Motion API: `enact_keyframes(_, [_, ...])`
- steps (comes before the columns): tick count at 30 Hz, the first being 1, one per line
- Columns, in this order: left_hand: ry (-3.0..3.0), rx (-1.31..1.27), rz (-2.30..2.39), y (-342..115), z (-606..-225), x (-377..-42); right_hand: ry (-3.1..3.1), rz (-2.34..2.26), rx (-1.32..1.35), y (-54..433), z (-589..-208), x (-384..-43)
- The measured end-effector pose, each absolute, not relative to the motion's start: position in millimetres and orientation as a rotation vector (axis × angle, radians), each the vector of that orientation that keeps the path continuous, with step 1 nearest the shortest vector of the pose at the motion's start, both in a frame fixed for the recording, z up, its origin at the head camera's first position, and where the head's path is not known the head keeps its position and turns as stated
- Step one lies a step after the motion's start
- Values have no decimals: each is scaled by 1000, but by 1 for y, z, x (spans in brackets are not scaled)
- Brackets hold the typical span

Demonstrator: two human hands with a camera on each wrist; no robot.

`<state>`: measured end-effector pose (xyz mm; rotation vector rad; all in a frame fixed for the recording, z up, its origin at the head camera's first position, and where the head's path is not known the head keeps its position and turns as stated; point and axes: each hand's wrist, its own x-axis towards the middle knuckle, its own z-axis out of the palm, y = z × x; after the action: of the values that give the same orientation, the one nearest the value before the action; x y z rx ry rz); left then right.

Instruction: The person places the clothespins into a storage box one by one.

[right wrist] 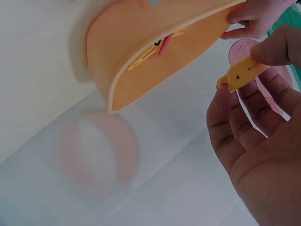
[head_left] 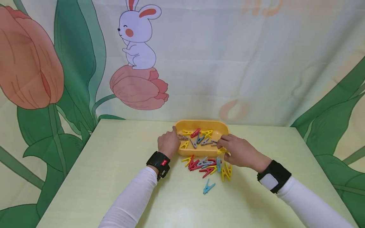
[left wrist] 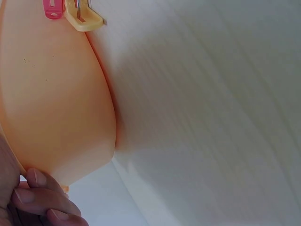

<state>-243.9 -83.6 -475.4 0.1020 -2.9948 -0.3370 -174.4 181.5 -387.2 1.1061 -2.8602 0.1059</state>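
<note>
A yellow-orange plastic basin point(head_left: 202, 121) stands near the back edge of the table, holding yellow, red, grey and brownish clothespins. My left hand point(head_left: 169, 142) grips its left end, with fingers point(left wrist: 42, 200) curled at the rim. Over the front right corner of the basin, my right hand point(head_left: 242, 153) pinches a yellow clothespin point(right wrist: 240, 74) between thumb and fingertips. Just in front of the basin lies a loose pile of red, yellow, grey and blue clothespins point(head_left: 206, 163). One light blue clothespin point(head_left: 208, 186) lies apart, nearer to me.
The pale table point(head_left: 114, 190) extends to both sides and toward me. Directly behind it hangs a printed cloth point(head_left: 199, 63) with a rabbit and tulips.
</note>
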Motion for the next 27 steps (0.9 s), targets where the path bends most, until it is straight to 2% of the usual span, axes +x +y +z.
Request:
enact_keyframes(18, [-2981, 115, -341, -83, -475, -246, -2945, 285, 928, 148, -390, -239])
enact_keyframes(27, [-2941, 63, -343, -85, -478, -244, -3026, 300, 861, 152, -402, -248])
